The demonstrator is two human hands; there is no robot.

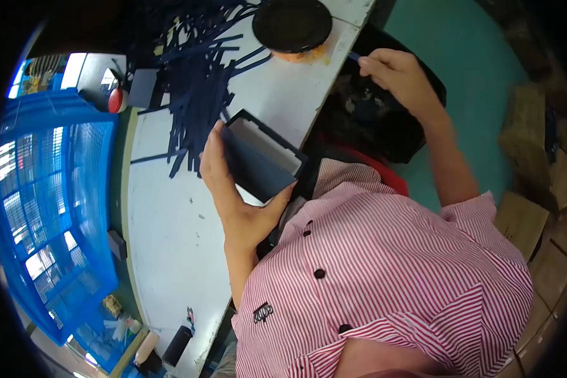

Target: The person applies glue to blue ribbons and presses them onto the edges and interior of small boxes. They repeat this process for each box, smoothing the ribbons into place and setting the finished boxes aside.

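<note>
My left hand (239,205) is wrapped round a dark blue open box (258,164) with a pale inside, tilted above the edge of the white table (170,233). To the upper right, my right hand (394,75) pinches the end of a small dark blue strip (354,57), over a black bin (416,120) beside the table. Many dark blue strips (198,113) lie in a heap on the table behind the box. A round black lid (292,25) rests on an orange-stained container near my right hand.
A blue plastic crate (91,220) stands beyond the table's far side. A black cylinder (177,345) lies at the table's near end. A dark block (116,244) sits at the far edge. Cardboard boxes (520,220) are on the right.
</note>
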